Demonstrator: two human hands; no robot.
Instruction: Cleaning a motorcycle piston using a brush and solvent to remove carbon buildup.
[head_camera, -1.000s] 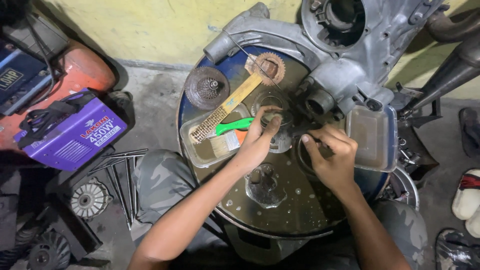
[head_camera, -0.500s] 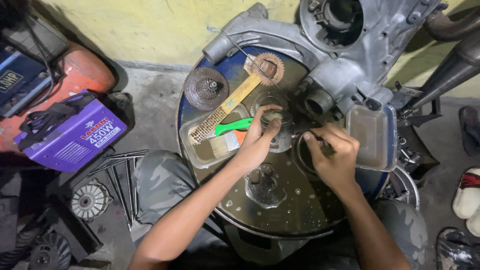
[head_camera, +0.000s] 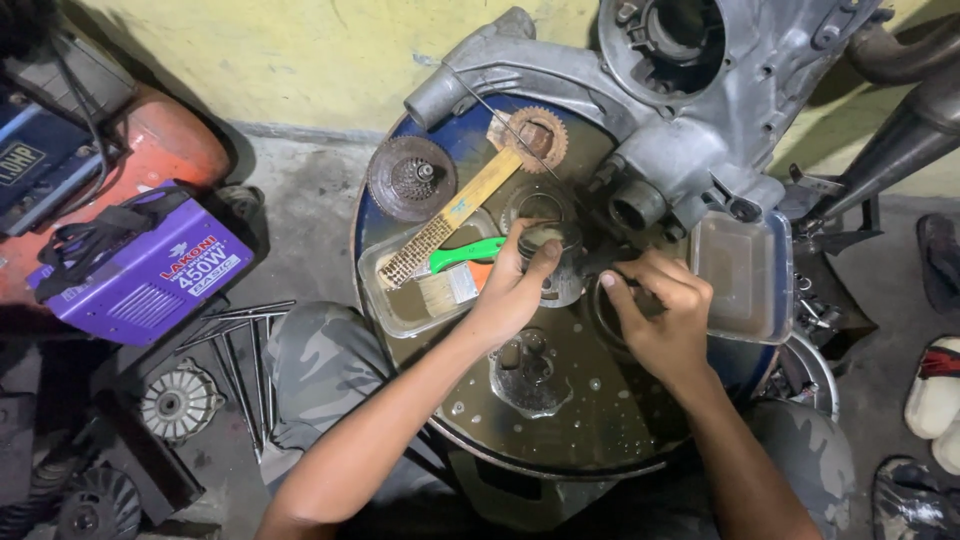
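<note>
Our forearms reached in from the lower edge and met over the middle of a round drum top (head_camera: 600, 420) that served as our bench, wet and greasy. The left hand (head_camera: 510, 295) lay palm down with the wrist bent. The right hand (head_camera: 660, 320) curled inward just beside it.

An engine casing (head_camera: 700, 110) rested on the drum's far side against a yellow wall. A wire brush (head_camera: 450, 220) and a green-handled paintbrush (head_camera: 455, 260) lay across a clear tray (head_camera: 400, 310), near a rusty sprocket (head_camera: 530, 135) and a dark clutch part (head_camera: 412, 178). A purple box (head_camera: 150, 265) sat on the floor.

Our left fingers were closed around a small metal cylinder (head_camera: 555, 270) standing on the drum top. The right hand was closed into a loose fist, its fingertips pinching something too small for us to tell.
</note>
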